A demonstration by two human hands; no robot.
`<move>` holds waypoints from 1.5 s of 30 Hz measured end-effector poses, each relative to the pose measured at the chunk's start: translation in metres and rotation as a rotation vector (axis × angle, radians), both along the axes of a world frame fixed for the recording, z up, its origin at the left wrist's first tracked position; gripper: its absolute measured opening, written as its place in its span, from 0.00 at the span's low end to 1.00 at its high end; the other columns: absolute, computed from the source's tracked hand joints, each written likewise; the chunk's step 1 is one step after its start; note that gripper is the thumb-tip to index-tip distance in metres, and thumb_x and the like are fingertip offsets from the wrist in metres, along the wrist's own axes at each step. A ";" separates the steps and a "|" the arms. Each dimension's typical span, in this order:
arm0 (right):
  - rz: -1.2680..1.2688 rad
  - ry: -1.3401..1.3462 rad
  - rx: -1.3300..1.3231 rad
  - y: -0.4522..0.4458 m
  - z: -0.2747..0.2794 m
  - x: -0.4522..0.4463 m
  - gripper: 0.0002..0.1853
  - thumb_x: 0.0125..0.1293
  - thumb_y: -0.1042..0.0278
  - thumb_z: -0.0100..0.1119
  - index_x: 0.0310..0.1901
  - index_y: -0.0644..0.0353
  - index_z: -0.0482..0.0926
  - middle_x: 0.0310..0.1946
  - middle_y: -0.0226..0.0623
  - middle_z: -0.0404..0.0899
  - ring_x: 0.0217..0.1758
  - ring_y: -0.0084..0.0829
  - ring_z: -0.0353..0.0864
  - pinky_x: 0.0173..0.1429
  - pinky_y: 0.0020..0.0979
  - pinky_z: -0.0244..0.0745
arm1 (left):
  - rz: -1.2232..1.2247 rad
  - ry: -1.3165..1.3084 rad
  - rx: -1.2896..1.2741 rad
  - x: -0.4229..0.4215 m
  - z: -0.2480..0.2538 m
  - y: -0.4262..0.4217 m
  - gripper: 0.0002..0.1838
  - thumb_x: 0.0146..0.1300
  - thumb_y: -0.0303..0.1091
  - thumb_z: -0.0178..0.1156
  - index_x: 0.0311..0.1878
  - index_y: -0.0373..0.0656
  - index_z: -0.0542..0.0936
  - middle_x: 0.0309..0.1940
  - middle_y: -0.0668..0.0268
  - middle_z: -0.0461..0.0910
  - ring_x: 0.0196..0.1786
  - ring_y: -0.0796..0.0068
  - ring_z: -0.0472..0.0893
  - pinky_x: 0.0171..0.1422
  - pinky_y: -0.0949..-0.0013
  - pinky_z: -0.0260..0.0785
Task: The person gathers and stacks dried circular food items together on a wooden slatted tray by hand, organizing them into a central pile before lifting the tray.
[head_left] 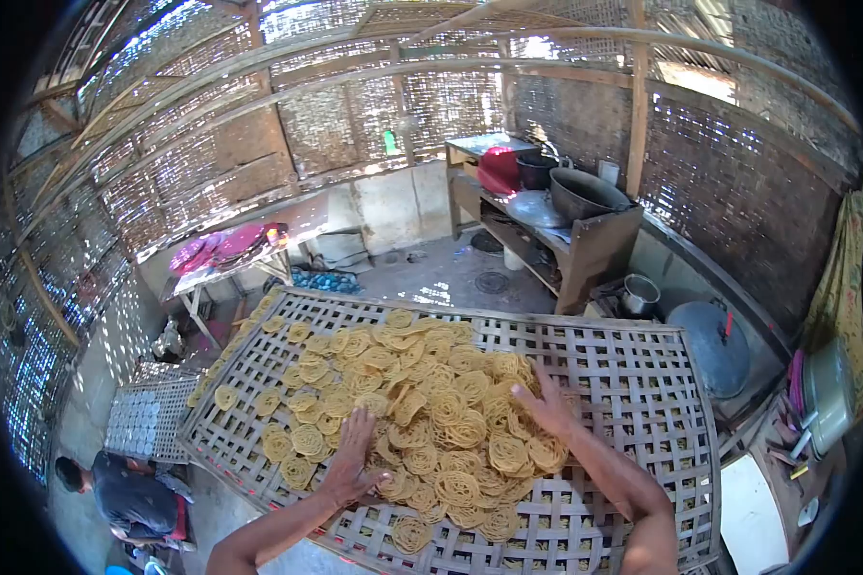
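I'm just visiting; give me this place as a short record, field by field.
Left hand: left hand at the pile's near left side
Right hand: right hand at its right edge
Pile: yellow, lacy discs
Surface: woven lattice tray
Beyond: wooden bench bearing a dark pot
Lower left: another person

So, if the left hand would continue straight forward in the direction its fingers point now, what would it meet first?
Most likely the yellow coils just ahead of the left hand; its fingers may already touch them, as depth is unclear here.
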State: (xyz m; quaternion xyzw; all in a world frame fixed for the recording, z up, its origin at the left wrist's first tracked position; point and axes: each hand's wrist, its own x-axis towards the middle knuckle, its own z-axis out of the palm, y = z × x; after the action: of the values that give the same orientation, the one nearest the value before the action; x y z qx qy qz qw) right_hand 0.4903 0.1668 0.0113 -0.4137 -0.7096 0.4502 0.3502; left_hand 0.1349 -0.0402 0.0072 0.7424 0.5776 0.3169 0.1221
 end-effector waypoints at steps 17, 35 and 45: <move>-0.108 -0.353 0.173 -0.025 0.030 -0.067 0.54 0.62 0.33 0.68 0.78 0.66 0.59 0.76 0.58 0.63 0.79 0.49 0.64 0.80 0.49 0.60 | 0.522 0.340 -0.301 -0.148 -0.016 0.196 0.49 0.68 0.77 0.44 0.82 0.54 0.58 0.81 0.49 0.58 0.84 0.40 0.49 0.83 0.34 0.37; -0.102 -0.234 0.180 -0.052 0.057 -0.191 0.36 0.56 0.60 0.76 0.67 0.58 0.76 0.55 0.49 0.85 0.57 0.46 0.86 0.63 0.39 0.79 | -0.095 -0.668 0.092 -0.111 0.036 0.123 0.34 0.51 0.21 0.73 0.65 0.42 0.79 0.55 0.58 0.85 0.57 0.65 0.84 0.64 0.64 0.76; 0.109 -0.835 0.643 -0.203 0.055 -0.171 0.62 0.52 0.19 0.66 0.80 0.51 0.57 0.81 0.56 0.49 0.85 0.60 0.42 0.82 0.71 0.32 | -0.257 0.112 0.172 -0.121 0.025 0.041 0.44 0.57 0.51 0.72 0.76 0.52 0.68 0.74 0.49 0.66 0.77 0.45 0.63 0.80 0.46 0.55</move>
State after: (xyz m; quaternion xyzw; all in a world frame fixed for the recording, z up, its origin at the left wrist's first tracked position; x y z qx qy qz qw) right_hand 0.3194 -0.0360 0.0660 -0.3921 -0.9114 0.0242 0.1230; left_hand 0.0144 0.0008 0.0326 0.8343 0.4547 0.3049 0.0652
